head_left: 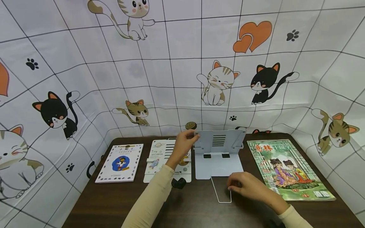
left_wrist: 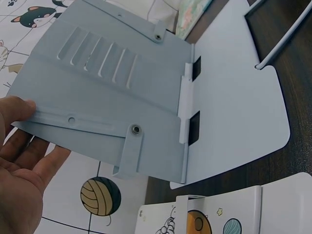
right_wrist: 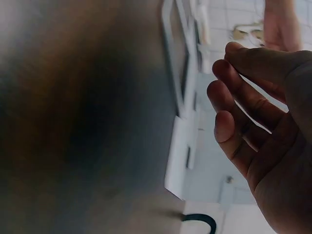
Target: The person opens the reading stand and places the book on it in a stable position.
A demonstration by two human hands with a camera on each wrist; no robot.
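A pale grey metal book stand sits at the middle of the table, its slotted back plate (head_left: 231,141) raised from the flat base plate (head_left: 218,167). My left hand (head_left: 182,148) holds the back plate by its upper left corner; in the left wrist view the thumb (left_wrist: 17,109) lies on one face and the fingers behind. A white wire loop (head_left: 224,202) extends from the base toward me. Beside that loop is my right hand (head_left: 248,187), fingers loosely bent, and the right wrist view shows nothing between them.
Left of the stand lies a white folded stand printed "Tiny universe" (head_left: 157,146). Farther left is a white booklet with a blue round picture (head_left: 121,163). A green illustrated magazine (head_left: 291,171) lies on the right. Cat-patterned cloth (head_left: 182,72) hangs around the dark table (head_left: 194,212).
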